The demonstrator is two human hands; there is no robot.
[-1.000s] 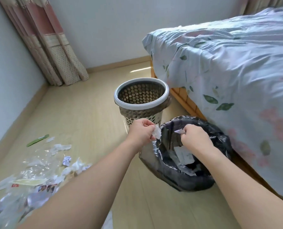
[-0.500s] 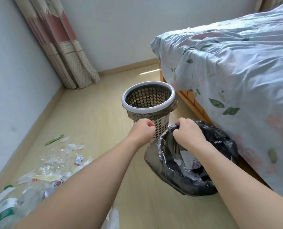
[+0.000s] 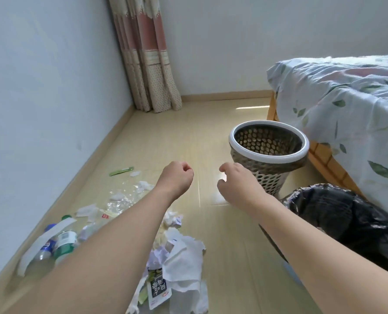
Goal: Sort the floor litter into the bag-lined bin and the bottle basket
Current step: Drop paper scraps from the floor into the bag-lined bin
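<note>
Green-capped bottle [image 3: 64, 242] lies flat, cap toward the wall.

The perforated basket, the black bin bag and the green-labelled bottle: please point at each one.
perforated basket [image 3: 245, 148]: head view, white rim.
black bin bag [image 3: 337, 214]: head view, crumpled top.
green-labelled bottle [image 3: 64, 242]: head view, label.

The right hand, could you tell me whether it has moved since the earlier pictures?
Yes: the right hand has left the black bag-lined bin, moving left, toward the floor litter.
</note>
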